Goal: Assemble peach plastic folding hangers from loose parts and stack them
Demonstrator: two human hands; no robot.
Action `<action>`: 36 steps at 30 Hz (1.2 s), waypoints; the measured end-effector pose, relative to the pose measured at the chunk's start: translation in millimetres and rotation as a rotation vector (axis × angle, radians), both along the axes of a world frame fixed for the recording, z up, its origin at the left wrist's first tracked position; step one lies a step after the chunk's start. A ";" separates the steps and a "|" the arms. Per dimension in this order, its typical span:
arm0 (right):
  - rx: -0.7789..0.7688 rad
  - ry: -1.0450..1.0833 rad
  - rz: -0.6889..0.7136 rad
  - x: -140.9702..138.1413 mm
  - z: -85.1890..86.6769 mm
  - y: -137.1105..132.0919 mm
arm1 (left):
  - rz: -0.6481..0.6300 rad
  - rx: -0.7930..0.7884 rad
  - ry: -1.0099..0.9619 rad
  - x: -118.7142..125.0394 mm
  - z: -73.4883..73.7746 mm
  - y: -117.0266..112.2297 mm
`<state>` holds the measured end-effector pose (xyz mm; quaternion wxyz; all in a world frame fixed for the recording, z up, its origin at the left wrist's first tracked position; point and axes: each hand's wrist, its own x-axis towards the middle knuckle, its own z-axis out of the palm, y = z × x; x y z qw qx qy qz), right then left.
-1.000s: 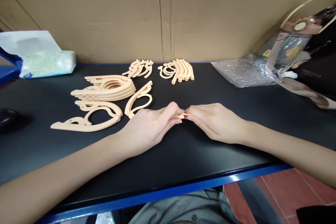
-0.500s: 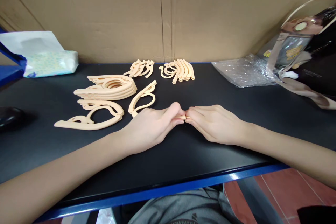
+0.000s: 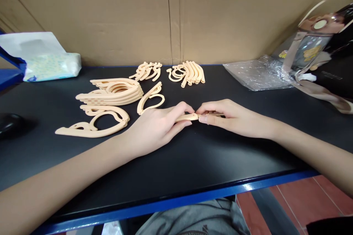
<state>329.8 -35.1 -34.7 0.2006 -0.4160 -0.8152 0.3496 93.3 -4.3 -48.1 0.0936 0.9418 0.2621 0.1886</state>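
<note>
My left hand (image 3: 157, 125) and my right hand (image 3: 228, 117) meet at the middle of the black table (image 3: 193, 158), both pinched on a narrow peach plastic piece (image 3: 189, 117) lying between their fingertips. Much of the piece is hidden under the fingers. Just behind my left hand lies a single peach loop-shaped part (image 3: 150, 99). Further left are a large flat peach part (image 3: 93, 126) and a stack of similar parts (image 3: 113, 91).
Two clusters of small peach hooks (image 3: 147, 71) and curved strips (image 3: 187, 73) sit near the cardboard wall. A clear plastic bag (image 3: 256, 75) and a handbag (image 3: 320, 51) lie at the right, a tissue pack (image 3: 49, 66) and a black object (image 3: 9, 125) at the left.
The hands have drawn slightly apart and further from me, and more of the peach piece shows between the fingertips. My right hand's fingers have stretched out flatter.
</note>
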 end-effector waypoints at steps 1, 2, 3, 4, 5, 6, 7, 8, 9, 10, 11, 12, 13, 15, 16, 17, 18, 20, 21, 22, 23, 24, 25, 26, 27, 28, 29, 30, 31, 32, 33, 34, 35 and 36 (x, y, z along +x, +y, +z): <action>-0.071 0.042 0.009 0.8 -0.3 1.9 | 0.000 0.003 0.004 -0.2 0.1 -0.4; -0.117 0.073 0.015 1.4 -0.5 3.5 | -0.002 -0.001 0.009 -0.3 0.4 -0.9; -0.142 0.090 0.017 1.7 -0.7 4.7 | -0.004 -0.012 0.017 -0.5 0.6 -1.4; -0.156 0.100 0.016 1.9 -0.7 5.4 | -0.006 -0.025 0.026 -0.5 0.9 -1.9; -0.167 0.107 0.013 2.0 -0.8 5.6 | -0.010 -0.037 0.036 -0.5 1.0 -2.4; -0.173 0.109 0.011 1.9 -0.8 5.4 | -0.014 -0.043 0.046 -0.5 0.9 -2.7; -0.174 0.104 0.007 1.8 -0.8 4.9 | -0.017 -0.039 0.058 -0.3 0.7 -3.0; -0.165 0.090 0.003 1.7 -0.9 4.3 | -0.017 -0.029 0.074 -0.2 0.2 -3.2; -0.145 0.068 -0.003 1.4 -0.9 3.6 | -0.014 -0.012 0.096 0.0 -0.3 -3.3; -0.112 0.044 -0.006 1.2 -0.8 3.0 | -0.010 0.007 0.122 0.2 -0.8 -3.4; -0.071 0.018 -0.008 0.8 -0.7 2.5 | -0.005 0.025 0.145 0.3 -1.2 -3.4; -0.024 -0.006 -0.005 0.4 -0.3 2.2 | -0.002 0.036 0.160 0.4 -1.4 -3.3; 0.021 -0.026 0.003 0.0 0.2 1.9 | -0.004 0.038 0.158 0.5 -1.4 -3.2; 0.094 -0.061 0.018 -0.7 1.3 1.5 | -0.026 0.011 0.122 0.4 -0.9 -2.9; 0.120 -0.076 0.023 -0.9 1.8 1.3 | -0.039 -0.006 0.097 0.4 -0.3 -2.8; 0.136 -0.084 0.024 -0.9 2.2 1.1 | -0.052 -0.015 0.076 0.4 0.4 -2.6; 0.143 -0.087 0.022 -0.7 2.3 1.0 | -0.062 -0.014 0.061 0.4 1.3 -2.6; 0.142 -0.084 0.008 0.2 2.3 0.9 | -0.059 0.042 0.047 0.7 3.4 -2.7; 0.140 -0.081 0.000 0.9 2.2 1.1 | -0.045 0.084 0.041 0.9 4.7 -2.8; 0.140 -0.082 -0.006 1.6 2.2 1.5 | -0.024 0.128 0.033 1.0 5.9 -2.9; 0.145 -0.087 -0.008 2.3 2.2 2.0 | 0.005 0.169 0.022 1.1 7.0 -3.0; 0.153 -0.095 -0.002 2.9 2.4 2.7 | 0.041 0.205 0.010 1.1 7.8 -2.7; 0.165 -0.107 0.012 3.3 2.7 3.4 | 0.077 0.233 -0.001 0.9 8.2 -2.2; 0.178 -0.121 0.031 3.6 3.1 4.1 | 0.112 0.252 -0.005 0.4 8.1 -1.3; 0.192 -0.136 0.054 3.7 3.3 4.7 | 0.149 0.265 0.001 -0.2 7.2 0.1; 0.203 -0.152 0.079 3.8 3.5 5.2 | 0.190 0.270 0.013 -0.9 5.8 1.8; 0.213 -0.167 0.103 4.0 3.5 5.5 | 0.228 0.260 0.032 -1.7 3.8 3.6; 0.225 -0.181 0.126 4.2 3.4 5.7 | 0.260 0.232 0.050 -2.6 1.5 5.6; 0.236 -0.192 0.146 4.7 3.3 5.8 | 0.283 0.187 0.065 -3.3 -0.8 7.3; 0.246 -0.200 0.164 5.4 3.2 5.9 | 0.295 0.134 0.076 -3.9 -3.0 8.9; 0.256 -0.206 0.181 6.2 3.2 5.9 | 0.294 0.078 0.081 -4.2 -4.8 10.0; 0.262 -0.212 0.194 7.2 3.3 5.9 | 0.283 0.031 0.083 -4.4 -6.0 10.7; 0.265 -0.217 0.204 8.2 3.6 5.9 | 0.269 0.002 0.080 -4.4 -6.8 10.9; 0.265 -0.221 0.210 9.2 4.1 6.0 | 0.257 -0.006 0.075 -4.3 -7.1 10.8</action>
